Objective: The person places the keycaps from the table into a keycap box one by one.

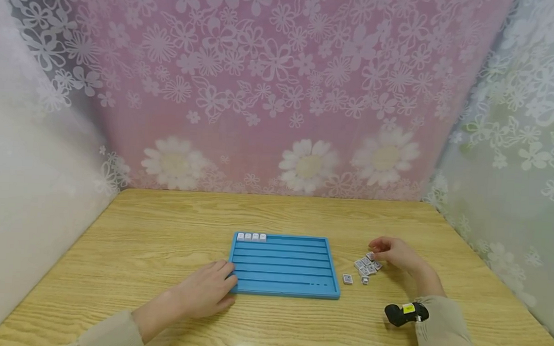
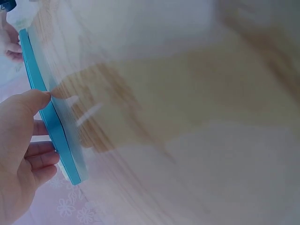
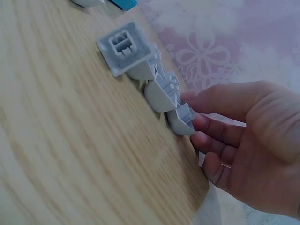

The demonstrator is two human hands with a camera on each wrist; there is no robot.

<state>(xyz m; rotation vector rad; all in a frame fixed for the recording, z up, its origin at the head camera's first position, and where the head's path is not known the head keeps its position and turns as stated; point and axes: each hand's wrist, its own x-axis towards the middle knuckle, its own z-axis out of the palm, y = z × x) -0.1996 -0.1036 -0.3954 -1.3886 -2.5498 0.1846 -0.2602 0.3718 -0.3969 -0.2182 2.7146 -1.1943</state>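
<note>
A shallow blue tray (image 1: 277,269) with long ridged rows lies on the table, and several white keycaps (image 1: 252,237) stand side by side in its top left corner. My left hand (image 1: 209,289) holds the tray's left edge near the front corner; the left wrist view has the thumb (image 2: 37,99) against the blue rim and the fingers bent along it. To the right, my right hand (image 1: 400,255) pinches a keycap (image 1: 370,255) at the far end of a loose pile. In the right wrist view, thumb and fingertips meet that keycap (image 3: 182,120), hollow side up.
More loose keycaps (image 1: 364,267) lie close together beside my right hand, some with undersides up. A single keycap (image 1: 347,279) sits between the pile and the tray. A floral curtain (image 1: 280,90) hangs behind the wooden table (image 1: 177,215) and along its sides.
</note>
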